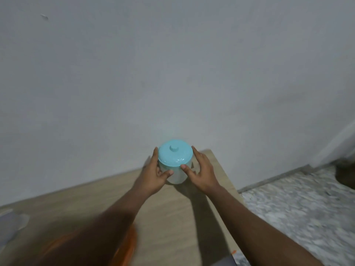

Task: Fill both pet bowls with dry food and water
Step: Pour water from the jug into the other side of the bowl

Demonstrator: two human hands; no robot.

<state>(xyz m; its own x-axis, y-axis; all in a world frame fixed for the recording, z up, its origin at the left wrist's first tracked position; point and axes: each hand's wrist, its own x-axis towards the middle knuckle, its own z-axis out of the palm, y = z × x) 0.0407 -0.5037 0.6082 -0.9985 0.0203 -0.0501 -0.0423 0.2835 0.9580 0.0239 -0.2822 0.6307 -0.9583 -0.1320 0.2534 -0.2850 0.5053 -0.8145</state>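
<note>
Grey wall (172,64): behind the jar.
Wooden table (172,217): under the jar, which stands at its far edge by the wall.
Blurred orange object (128,244): nearer than the jar, under the left forearm.
Left hand (153,175): arm extended, thumb and fingers curled round the jar's left side.
Right hand (203,169): arm extended, fingers straight and spread beside the jar, thumb touching its front.
Translucent jar (176,175): upright.
Turquoise knobbed lid (174,153): on the jar.
</note>
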